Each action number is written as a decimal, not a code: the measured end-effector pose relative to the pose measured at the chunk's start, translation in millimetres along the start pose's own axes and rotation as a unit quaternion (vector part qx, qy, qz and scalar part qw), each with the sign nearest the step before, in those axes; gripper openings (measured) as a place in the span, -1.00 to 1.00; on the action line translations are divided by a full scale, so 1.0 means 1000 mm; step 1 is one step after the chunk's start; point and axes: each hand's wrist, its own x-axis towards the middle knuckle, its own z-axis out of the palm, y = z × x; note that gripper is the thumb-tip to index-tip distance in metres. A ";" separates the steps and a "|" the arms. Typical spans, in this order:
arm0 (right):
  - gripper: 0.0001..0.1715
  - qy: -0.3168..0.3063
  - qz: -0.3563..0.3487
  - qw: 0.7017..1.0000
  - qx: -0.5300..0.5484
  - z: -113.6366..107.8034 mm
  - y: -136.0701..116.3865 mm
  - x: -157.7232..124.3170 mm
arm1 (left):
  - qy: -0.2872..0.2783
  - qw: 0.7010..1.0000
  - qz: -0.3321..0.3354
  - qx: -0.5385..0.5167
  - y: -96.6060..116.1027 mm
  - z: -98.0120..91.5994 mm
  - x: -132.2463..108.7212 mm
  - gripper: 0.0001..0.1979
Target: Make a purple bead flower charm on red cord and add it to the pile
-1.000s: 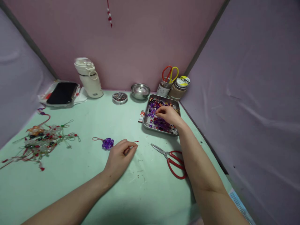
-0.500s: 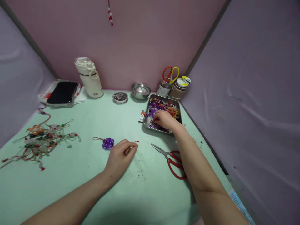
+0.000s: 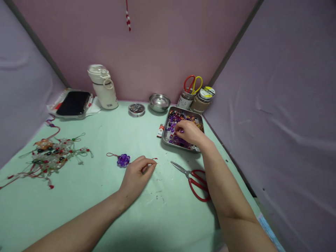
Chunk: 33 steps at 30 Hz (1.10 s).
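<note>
My left hand [image 3: 138, 175] pinches thin red cord [image 3: 155, 159]; my right hand [image 3: 190, 132] curls over glossy round beads [image 3: 178, 140] — whether gripping any, I can't tell.

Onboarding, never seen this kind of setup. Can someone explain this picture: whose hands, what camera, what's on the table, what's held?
No machine here: a person works with two bare hands. The view comes from one camera worn on the head, looking forward and down.

On the pale green table lie a purple bead ornament, red-handled scissors, a heap of beaded cords and a metal tray of loose beads. A cream bottle stands at the back.

The left hand seems to pinch a thin red cord. The right hand is at the tray; whether its fingers hold a bead, I can't tell.
</note>
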 end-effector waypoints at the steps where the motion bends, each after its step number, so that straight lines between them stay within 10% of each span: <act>1: -0.87 0.030 0.002 0.999 0.022 -0.007 -0.003 -0.004 | 0.000 1.000 0.000 -0.001 0.000 0.000 0.000 -0.84; 8: -0.85 0.118 0.067 0.962 0.238 -0.008 -0.055 -0.051 | 0.013 1.000 0.015 -0.024 0.000 0.001 0.000 -0.86; 18: -0.79 0.076 0.222 0.778 0.583 0.064 -0.091 -0.081 | 0.034 0.998 0.000 -0.051 0.000 0.001 -0.001 -0.89; 33: -0.77 0.045 0.226 0.755 0.614 0.075 -0.093 -0.080 | 0.078 0.995 0.041 -0.051 -0.004 0.004 -0.001 -0.94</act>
